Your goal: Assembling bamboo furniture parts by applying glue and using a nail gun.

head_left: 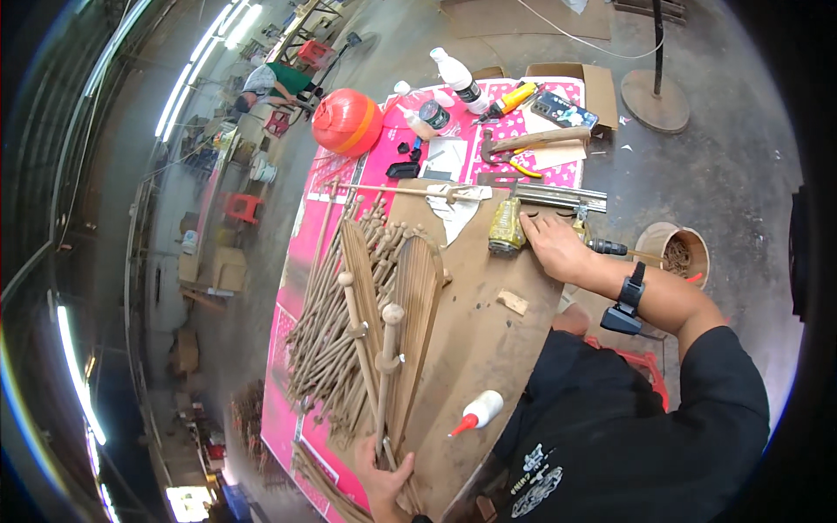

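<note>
Near the lower edge, my left hand [379, 478] is closed around the lower end of a knobbed wooden rod [389, 336]. The rod lies along a flat, dark-grained wooden board [417, 314], with a second board and another knobbed rod beside it. My right hand [558, 247] grips what looks like a pneumatic nail gun [506, 228], with a worn yellow body and a long silver magazine. The gun rests at the right side of the table, and its hose fitting [608, 247] sticks out past my wrist.
A pile of thin knobbed rods [336, 349] fills the left of the table. A glue bottle [481, 410] and wood scrap [512, 302] lie nearer me. Beyond are a hammer [540, 139], red helmet [347, 122] and bottles. A bucket [671, 251] stands right; a person [261, 83] is far left.
</note>
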`<state>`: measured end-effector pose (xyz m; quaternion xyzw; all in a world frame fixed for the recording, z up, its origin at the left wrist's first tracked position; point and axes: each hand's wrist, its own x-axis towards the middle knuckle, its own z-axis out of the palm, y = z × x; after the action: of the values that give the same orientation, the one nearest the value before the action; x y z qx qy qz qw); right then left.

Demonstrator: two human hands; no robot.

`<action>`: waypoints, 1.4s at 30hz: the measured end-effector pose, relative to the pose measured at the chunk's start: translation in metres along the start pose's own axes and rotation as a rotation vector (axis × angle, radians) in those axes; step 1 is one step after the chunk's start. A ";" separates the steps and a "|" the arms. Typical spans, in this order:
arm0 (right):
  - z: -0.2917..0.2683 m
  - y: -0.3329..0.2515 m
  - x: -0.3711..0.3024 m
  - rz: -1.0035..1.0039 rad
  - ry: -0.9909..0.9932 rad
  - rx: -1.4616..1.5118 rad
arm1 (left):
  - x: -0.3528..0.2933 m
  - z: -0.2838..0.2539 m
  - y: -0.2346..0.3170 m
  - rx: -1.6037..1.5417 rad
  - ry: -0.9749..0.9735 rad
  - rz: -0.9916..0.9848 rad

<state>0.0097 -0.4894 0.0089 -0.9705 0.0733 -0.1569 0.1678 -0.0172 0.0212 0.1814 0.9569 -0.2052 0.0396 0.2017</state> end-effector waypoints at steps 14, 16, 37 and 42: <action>-0.050 -0.043 -0.027 -0.188 0.150 0.292 | -0.047 -0.008 0.022 -0.033 -0.035 -0.119; -0.063 -0.065 -0.039 -0.251 -0.025 0.536 | -0.054 0.000 0.027 0.037 -0.022 -0.123; -0.090 -0.176 -0.074 -0.658 -0.382 1.568 | -0.126 0.041 0.073 0.068 -0.044 -0.144; -0.095 -0.176 -0.074 -0.630 -0.426 1.594 | -0.121 0.038 0.075 0.056 -0.061 -0.138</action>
<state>-0.0757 -0.3392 0.1344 -0.5485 -0.3616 -0.0160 0.7538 -0.1583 -0.0106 0.1554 0.9748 -0.1434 0.0024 0.1708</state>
